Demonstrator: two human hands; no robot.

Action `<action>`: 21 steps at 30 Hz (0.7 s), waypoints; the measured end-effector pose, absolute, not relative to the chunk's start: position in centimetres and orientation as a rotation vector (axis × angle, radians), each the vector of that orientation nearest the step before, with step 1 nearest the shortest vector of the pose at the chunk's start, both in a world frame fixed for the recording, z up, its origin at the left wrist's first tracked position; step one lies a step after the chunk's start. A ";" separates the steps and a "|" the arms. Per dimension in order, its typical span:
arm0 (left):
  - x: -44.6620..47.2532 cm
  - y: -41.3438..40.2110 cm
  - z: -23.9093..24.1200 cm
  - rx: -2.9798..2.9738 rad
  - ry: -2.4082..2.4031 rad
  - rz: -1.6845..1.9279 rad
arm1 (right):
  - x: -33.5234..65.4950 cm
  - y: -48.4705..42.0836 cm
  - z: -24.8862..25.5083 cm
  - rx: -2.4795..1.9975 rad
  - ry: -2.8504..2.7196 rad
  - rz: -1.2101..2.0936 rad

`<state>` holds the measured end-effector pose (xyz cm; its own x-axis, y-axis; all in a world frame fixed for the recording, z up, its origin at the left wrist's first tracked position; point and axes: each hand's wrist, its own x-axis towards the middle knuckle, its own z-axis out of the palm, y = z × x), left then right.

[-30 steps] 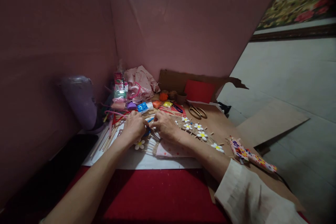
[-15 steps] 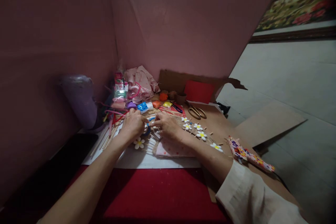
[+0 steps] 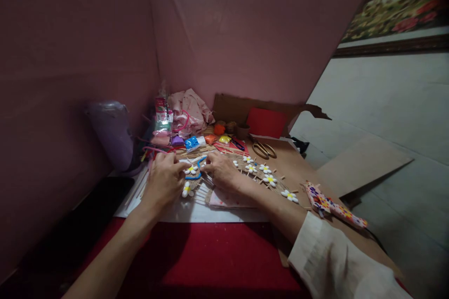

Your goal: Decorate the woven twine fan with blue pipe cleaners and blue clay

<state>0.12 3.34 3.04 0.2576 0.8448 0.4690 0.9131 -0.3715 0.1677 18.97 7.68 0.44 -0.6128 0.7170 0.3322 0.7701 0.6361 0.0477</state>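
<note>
A pink partition (image 3: 245, 42) stands behind the red-covered bench (image 3: 224, 250), where a white sheet (image 3: 213, 215) lies under the near part of a woven piece (image 3: 258, 175) with stick ends poking out along its edge and a dotted pink cloth (image 3: 228, 200) at its near side. The left hand (image 3: 166, 176) is over the left end of this piece, its foremost finger reaching to a white flower (image 3: 191, 169); the right hand (image 3: 221, 169) is bent over the middle, fingers drawn close together beside a blue strand (image 3: 192, 178) that curves between the two hands on the weave. Whether either hand is pinching anything, I cannot tell. The strand looks slim and pliant, so a tug, or a fingertip sticking to it, could pull its curve out of line; the left finger pressing sideways could shift the flower if it is only lightly fixed. The right wrist crosses low over the weave, and could knock flowers or snag on a stick end if it slid sideways. The right hand hides the strand's far end and part of the weave; the left hand covers the left edge. Both forearms are cut off by the frame, and the dim light leaves the fingertip contacts unclear.
</note>
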 end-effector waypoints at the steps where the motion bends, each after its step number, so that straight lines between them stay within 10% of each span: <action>1: -0.2 3.0 2.8 -2.360 -1.669 -0.808 | 18.9 7.7 0.6 -1.197 -2.569 -0.282; 21: -2.0 1.2 -1.3 -2.244 -1.749 -0.795 | 18.9 5.7 0.7 -1.149 -2.622 -0.240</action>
<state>-1.98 1.24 -1.32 0.1612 0.8415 0.5156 0.9418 -0.2873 0.1744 18.86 5.71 0.70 -0.6500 0.6946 0.3082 0.7391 0.6722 0.0439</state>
